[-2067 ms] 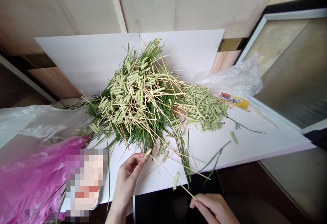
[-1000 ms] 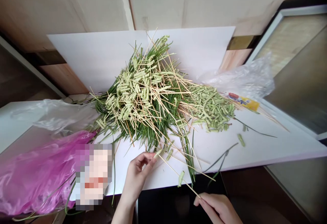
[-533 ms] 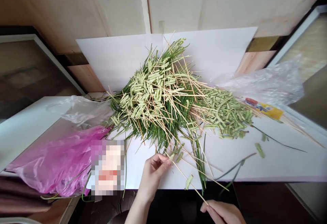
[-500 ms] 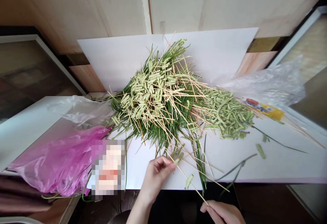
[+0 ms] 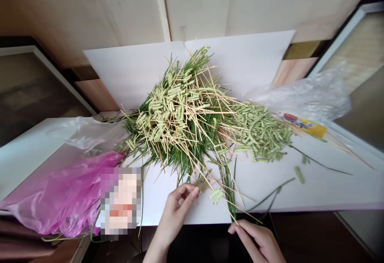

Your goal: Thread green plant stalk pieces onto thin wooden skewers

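Note:
My right hand (image 5: pixel 255 237) grips the lower end of a thin bamboo skewer (image 5: pixel 228 212) between thumb and fingers. The skewer slants up and left, with pale green cut bean pieces (image 5: pixel 216 196) threaded on it. Close to these pieces, on their left, my left hand (image 5: pixel 180 204) has its thumb and fingertips pinched together; whether something small is between them is hidden. In front of both hands rises a large heap of long green leaves (image 5: pixel 187 161), topped by many skewers bearing bean pieces (image 5: pixel 174 103).
A pile of loose cut bean pieces (image 5: pixel 264 133) lies to the heap's right on the white table (image 5: pixel 330 191). Beyond it are a clear plastic bag (image 5: pixel 315 93) and a yellow packet with skewers (image 5: pixel 312 128). A pink plastic bag (image 5: pixel 66 195) and a blurred-out item (image 5: pixel 121 203) sit at left.
The bean piece at my left fingertips is now with the other piece on the skewer. My left fingers have come away to the left, and the right hand has risen slightly with the skewer.

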Demonstrator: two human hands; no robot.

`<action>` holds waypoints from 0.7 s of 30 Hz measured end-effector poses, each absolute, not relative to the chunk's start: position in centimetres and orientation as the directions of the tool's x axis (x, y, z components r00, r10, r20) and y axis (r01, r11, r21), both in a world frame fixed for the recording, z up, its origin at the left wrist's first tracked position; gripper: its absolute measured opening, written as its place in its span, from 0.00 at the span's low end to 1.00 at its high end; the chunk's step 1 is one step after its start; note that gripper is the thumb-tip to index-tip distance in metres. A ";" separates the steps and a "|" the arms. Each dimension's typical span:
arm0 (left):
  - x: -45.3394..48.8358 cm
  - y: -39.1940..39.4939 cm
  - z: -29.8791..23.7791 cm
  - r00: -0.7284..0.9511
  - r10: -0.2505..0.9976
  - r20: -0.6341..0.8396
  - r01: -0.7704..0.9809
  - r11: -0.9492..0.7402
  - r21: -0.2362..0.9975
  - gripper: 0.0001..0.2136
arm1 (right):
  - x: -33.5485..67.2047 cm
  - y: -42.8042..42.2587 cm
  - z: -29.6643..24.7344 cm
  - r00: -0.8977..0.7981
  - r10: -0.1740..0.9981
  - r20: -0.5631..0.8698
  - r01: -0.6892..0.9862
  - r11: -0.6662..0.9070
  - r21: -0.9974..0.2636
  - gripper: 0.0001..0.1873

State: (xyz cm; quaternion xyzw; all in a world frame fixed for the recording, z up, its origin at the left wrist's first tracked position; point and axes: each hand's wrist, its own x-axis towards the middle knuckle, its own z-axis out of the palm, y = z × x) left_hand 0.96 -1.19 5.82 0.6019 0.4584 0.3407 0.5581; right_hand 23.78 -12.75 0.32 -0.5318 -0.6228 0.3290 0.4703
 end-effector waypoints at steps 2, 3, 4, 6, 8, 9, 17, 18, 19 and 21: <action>0.6 -0.9 5.7 0.343 0.934 -0.103 0.191 0.038 0.981 0.16 | 24.0 -12.5 0.6 -0.009 0.972 0.236 0.348 0.224 -0.911 0.13; 0.6 -0.8 5.6 0.346 0.932 -0.106 0.196 0.039 0.980 0.16 | 24.1 -12.4 0.8 -0.005 0.973 0.232 0.350 0.219 -0.911 0.13; 0.5 -0.7 5.6 0.349 0.931 -0.108 0.199 0.039 0.979 0.16 | 24.2 -12.3 0.9 0.003 0.973 0.229 0.357 0.212 -0.910 0.13; 0.4 -0.5 5.6 0.351 0.930 -0.112 0.207 0.039 0.977 0.17 | 24.3 -12.1 1.2 0.027 0.970 0.243 0.390 0.214 -0.896 0.13; 0.2 -0.3 5.8 0.338 0.935 -0.110 0.220 0.035 0.975 0.17 | 24.3 -11.8 1.4 0.054 0.955 0.292 0.457 0.237 -0.857 0.13; 0.1 -0.3 5.9 0.324 0.940 -0.105 0.227 0.031 0.973 0.17 | 24.4 -11.7 1.5 0.061 0.946 0.318 0.498 0.247 -0.831 0.13; -2.4 0.4 7.1 0.201 0.979 -0.006 0.272 -0.050 0.961 0.17 | 25.1 -9.6 3.4 0.047 0.919 0.391 0.637 0.273 -0.720 0.16; -2.7 0.4 7.2 0.183 0.983 0.005 0.276 -0.057 0.960 0.17 | 25.3 -9.2 3.9 0.054 0.918 0.394 0.635 0.273 -0.723 0.17; -2.9 0.4 7.3 0.165 0.986 0.016 0.280 -0.063 0.958 0.17 | 25.5 -8.6 4.4 0.067 0.915 0.398 0.625 0.272 -0.732 0.17; -3.2 0.4 7.6 0.141 0.989 0.034 0.285 -0.073 0.956 0.17 | 25.9 -7.2 5.7 0.112 0.902 0.417 0.595 0.275 -0.756 0.17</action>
